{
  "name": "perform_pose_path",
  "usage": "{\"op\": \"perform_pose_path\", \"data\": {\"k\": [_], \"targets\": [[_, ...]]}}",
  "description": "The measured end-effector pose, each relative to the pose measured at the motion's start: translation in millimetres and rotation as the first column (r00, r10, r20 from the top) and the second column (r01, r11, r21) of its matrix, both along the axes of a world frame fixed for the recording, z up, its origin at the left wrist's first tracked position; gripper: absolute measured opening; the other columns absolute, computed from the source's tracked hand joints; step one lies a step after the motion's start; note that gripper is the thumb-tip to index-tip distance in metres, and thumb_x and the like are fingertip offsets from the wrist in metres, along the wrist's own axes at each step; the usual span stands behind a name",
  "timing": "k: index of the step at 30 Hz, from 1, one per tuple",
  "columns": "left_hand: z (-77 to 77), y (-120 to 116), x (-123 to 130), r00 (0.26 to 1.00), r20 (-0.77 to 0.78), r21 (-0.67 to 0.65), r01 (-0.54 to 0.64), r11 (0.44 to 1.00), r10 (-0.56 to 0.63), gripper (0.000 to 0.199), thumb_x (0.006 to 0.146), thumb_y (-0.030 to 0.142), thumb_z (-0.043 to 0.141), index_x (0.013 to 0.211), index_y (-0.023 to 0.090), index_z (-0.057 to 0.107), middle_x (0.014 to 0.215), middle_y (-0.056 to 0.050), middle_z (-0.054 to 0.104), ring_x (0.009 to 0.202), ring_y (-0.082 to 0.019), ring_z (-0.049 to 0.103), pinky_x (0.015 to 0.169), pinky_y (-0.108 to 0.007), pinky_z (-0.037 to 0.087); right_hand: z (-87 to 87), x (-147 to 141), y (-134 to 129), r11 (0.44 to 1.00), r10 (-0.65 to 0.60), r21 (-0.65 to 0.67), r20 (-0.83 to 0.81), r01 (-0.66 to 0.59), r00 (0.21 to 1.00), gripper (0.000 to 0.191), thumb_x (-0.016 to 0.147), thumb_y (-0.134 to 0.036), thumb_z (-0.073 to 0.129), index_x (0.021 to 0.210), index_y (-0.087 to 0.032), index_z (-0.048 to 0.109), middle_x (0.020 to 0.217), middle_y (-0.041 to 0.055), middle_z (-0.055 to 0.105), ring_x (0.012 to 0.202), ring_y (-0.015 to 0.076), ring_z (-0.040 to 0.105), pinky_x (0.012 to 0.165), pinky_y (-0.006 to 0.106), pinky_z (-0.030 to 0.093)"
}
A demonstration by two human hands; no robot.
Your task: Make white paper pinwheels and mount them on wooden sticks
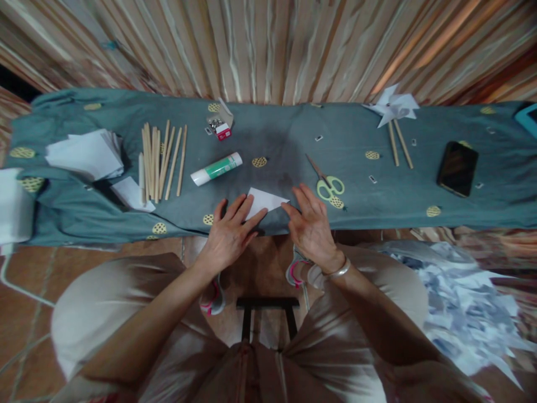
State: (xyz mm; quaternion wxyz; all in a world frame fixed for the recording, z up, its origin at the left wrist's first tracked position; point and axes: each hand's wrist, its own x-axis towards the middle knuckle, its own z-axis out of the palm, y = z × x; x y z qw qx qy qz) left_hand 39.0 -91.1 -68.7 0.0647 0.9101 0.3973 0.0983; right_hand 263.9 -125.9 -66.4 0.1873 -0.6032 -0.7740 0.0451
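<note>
A small white paper [265,201], folded into a triangle, lies near the front edge of the cloth-covered table. My left hand [230,232] rests over its left part with the fingers spread. At the paper's right tip, my right hand [309,224] touches it with thumb and fingertips, the fingers apart. Beyond the left hand lies a green and white glue stick [217,168]. A pair of scissors [328,184] with green handles sits just past the right hand. A small open box [221,124] of metal pins stands farther back.
Wooden sticks [161,162] and a paper stack [86,154] lie at the left. Paper pinwheels [392,106] on sticks and a black phone [458,168] are at the right. A pile of white paper pinwheels [465,302] is beside my leg. A curtain hangs behind.
</note>
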Motion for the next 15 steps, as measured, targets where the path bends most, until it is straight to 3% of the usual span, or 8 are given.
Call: {"op": "perform_pose_path", "data": {"k": [9,15], "targets": [[-4.9,-7.8,-32.9,1.0,-0.01,-0.019,0.002,1.0,-0.002,0.055,0.094,0.021,0.055,0.148,0.029,0.048,0.158,-0.012,0.041,0.149,-0.034,0.032,0.118,-0.058,0.027,-3.2,3.4,0.8,1.0,-0.001,0.029,0.07,-0.001,0.998,0.039,0.091,-0.01,0.047,0.126,-0.016,0.064,0.15,0.0172,0.049,0.147,0.0338,0.034,0.111,0.055,0.038],[-7.3,-12.6,-49.5,0.999,-0.034,0.019,-0.011,1.0,0.012,0.051,0.097,0.023,0.052,0.147,0.029,0.048,0.159,-0.011,0.04,0.15,-0.032,0.031,0.118,-0.055,0.027,-8.1,6.9,0.1,1.0,-0.013,0.022,0.025,0.013,1.0,0.039,0.094,-0.012,0.041,0.125,-0.016,0.064,0.144,0.0145,0.057,0.144,0.0299,0.041,0.111,0.051,0.041]]}}
